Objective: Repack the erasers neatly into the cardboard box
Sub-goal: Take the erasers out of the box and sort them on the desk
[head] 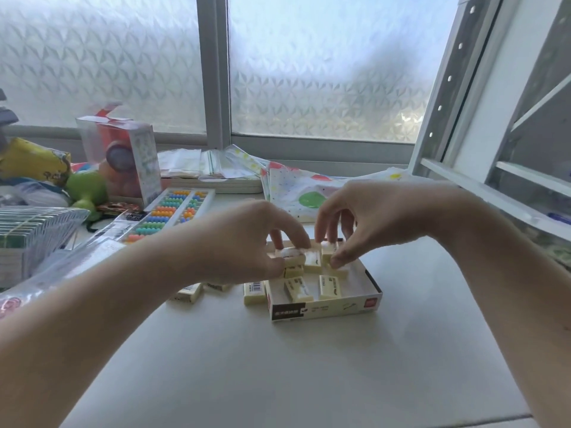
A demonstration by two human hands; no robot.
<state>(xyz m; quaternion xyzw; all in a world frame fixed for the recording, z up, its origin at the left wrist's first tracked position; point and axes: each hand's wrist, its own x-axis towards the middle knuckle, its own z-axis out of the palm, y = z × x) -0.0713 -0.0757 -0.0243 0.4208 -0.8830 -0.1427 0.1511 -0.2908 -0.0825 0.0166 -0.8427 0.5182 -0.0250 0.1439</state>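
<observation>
two hands over the box (324, 307) on the surface (278, 366): left hand (247, 239) fingers pinch one eraser (292, 256), right hand (364, 217) fingers pinch another (328, 250). several lie askew inside, three outside (254, 292) at its left. small, light, firm blocks; best gripped across long sides.

Cardboard box (327, 308) on table (278, 366), erasers (298, 288) inside, loose eraser (254, 292) at its left, abacus (173, 213) behind-left
</observation>
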